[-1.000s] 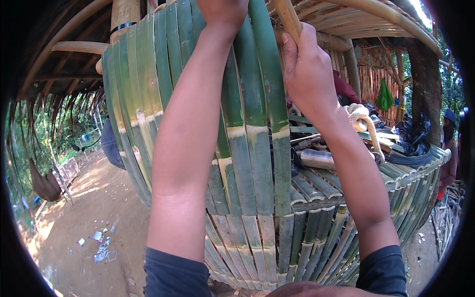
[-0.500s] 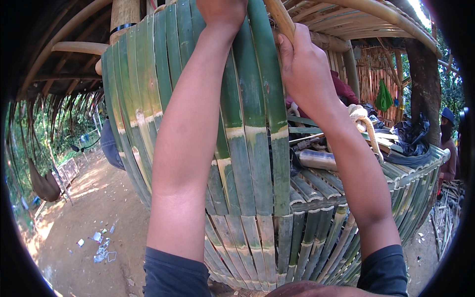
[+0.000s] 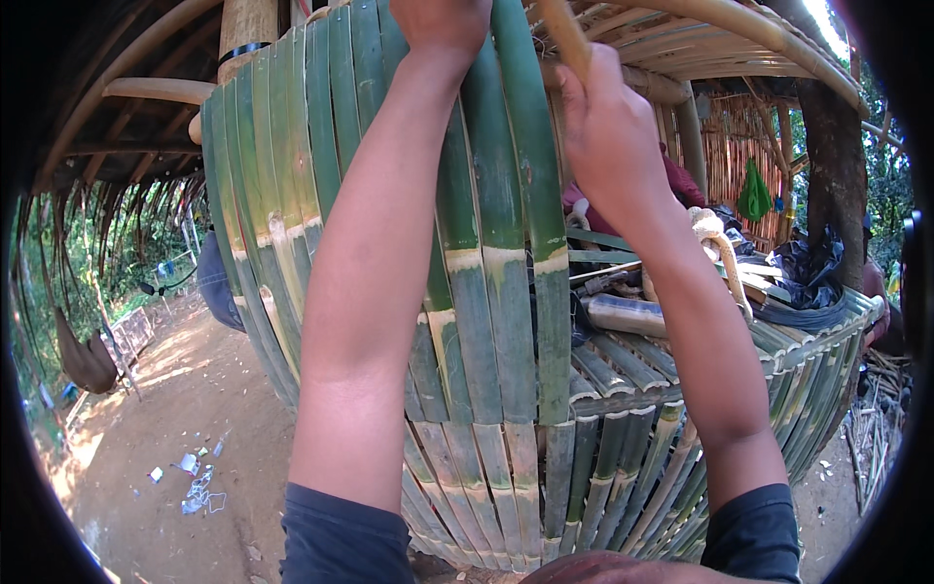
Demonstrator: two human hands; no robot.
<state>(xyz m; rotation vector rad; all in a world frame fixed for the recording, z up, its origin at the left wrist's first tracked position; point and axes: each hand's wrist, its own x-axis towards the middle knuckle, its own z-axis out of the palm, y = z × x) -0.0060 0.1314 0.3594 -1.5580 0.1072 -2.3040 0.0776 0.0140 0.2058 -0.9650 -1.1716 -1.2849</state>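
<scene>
My right hand is wrapped round a light wooden handle. The handle slants up past the top edge, so the tool's other end is out of sight. My left hand is raised against the upper part of upright green split-bamboo slats. Its fingers are cut off by the top edge, and what they touch cannot be seen. The slats stand side by side as a wall, with pale bands at their nodes.
Right of the slats, a bamboo platform carries a rope, a bottle-like object and black plastic. A person in a dark red top is behind. Bits of litter lie on the dirt floor at left.
My right hand has shifted slightly to the right, and the handle has tilted a little more upright. My left hand stays nearly in place.
</scene>
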